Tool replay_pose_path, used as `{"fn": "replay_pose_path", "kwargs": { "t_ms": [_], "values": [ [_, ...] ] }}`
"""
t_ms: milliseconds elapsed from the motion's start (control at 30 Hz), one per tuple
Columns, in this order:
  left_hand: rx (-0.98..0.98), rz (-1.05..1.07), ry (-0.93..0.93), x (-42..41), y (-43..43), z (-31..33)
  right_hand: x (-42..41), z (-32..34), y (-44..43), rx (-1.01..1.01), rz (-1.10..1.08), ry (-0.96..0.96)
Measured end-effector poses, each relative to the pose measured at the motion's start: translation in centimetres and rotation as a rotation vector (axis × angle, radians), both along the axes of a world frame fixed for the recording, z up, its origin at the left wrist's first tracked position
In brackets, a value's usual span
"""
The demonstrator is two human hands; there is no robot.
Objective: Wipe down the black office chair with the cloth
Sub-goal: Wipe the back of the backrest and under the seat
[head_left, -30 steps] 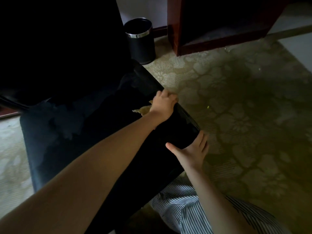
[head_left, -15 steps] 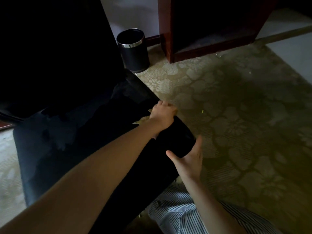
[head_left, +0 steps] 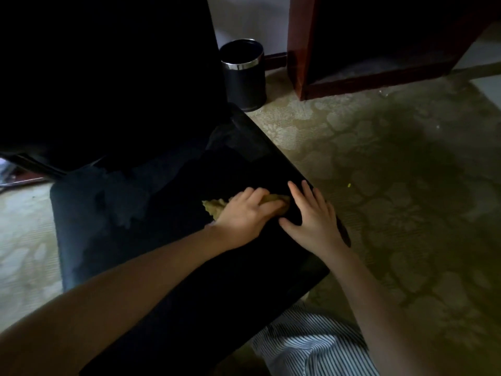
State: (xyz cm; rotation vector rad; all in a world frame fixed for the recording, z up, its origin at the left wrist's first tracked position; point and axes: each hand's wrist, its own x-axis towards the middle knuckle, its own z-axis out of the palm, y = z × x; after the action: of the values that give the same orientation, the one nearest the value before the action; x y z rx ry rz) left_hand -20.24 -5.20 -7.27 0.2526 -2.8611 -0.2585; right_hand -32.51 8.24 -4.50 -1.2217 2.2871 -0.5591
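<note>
1. Two bare hands lie on the seat of the black padded office chair. The seat fills the middle of the view, and its dark backrest rises at 11 o'clock.
2. Left hand: the arm enters from 7 o'clock. The fingers are close together and curled down over the pale yellow crumpled cloth, pressing it onto the seat.
3. Cloth position: it sits on the seat top, near the 3 o'clock edge, mostly under the left hand. One lump shows at 9 o'clock of the hand, and a strip shows past the fingertips at 2 o'clock.
4. Right hand: the arm enters from 5 o'clock. It is palm down and flat on the seat, with fingers straight and spread and the thumb out toward 9 o'clock. It holds nothing. It lies just beside the left hand, at its 3 o'clock. Contact between the two hands: cannot tell.
5. Seat surface: lighter blotchy patches at 9 o'clock of the cloth.
6. Surroundings:
   - A black cylindrical waste bin with a shiny metal rim stands at 12 o'clock on the patterned beige carpet, just beyond the seat's far corner.
   - A reddish-brown wooden cabinet is at 1 o'clock.
   - A blue-and-white striped garment is at 5 o'clock, below the seat's near edge.
</note>
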Motion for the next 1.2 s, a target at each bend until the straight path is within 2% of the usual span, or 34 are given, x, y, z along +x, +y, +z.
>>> {"fn": "replay_pose_path", "kwargs": {
  "t_ms": [133,300,433,533,600,733,867,933,1067,1200],
  "values": [
    [0.019,0.265,-0.020,-0.4,-5.5,0.2,-0.2,-1.0,-1.5,0.139,0.059,0.031],
    [0.085,0.817,-0.048,-1.7,-12.6,0.5,-0.3,-1.7,-1.1,0.138,0.071,0.047],
    [0.186,1.061,-0.034,-4.7,-15.5,0.7,0.0,-2.1,-1.6,0.135,0.052,0.066],
    [0.236,1.045,-0.046,-8.0,-15.3,0.7,-0.2,-2.3,-1.8,0.155,0.053,0.048],
    [0.219,0.874,-0.069,-10.4,-13.5,0.7,-0.4,-2.3,-1.8,0.153,0.047,0.028],
    [0.144,0.383,-0.079,-10.9,-7.2,0.1,-0.6,-2.2,-1.6,0.140,0.047,-0.032],
    [0.130,0.190,-0.035,-7.1,-7.4,-0.2,-0.4,-2.2,-1.4,0.130,0.034,-0.026],
    [0.085,0.248,-0.048,-7.1,-10.2,0.1,-0.3,-2.3,-1.3,0.123,0.034,0.004],
    [0.079,0.595,-0.091,-9.0,-17.5,0.1,-0.1,-2.7,-1.3,0.064,0.025,0.000],
    [0.139,0.893,-0.093,-11.8,-19.5,0.3,-0.2,-3.0,-1.3,0.059,0.028,0.000]
  ]
}}
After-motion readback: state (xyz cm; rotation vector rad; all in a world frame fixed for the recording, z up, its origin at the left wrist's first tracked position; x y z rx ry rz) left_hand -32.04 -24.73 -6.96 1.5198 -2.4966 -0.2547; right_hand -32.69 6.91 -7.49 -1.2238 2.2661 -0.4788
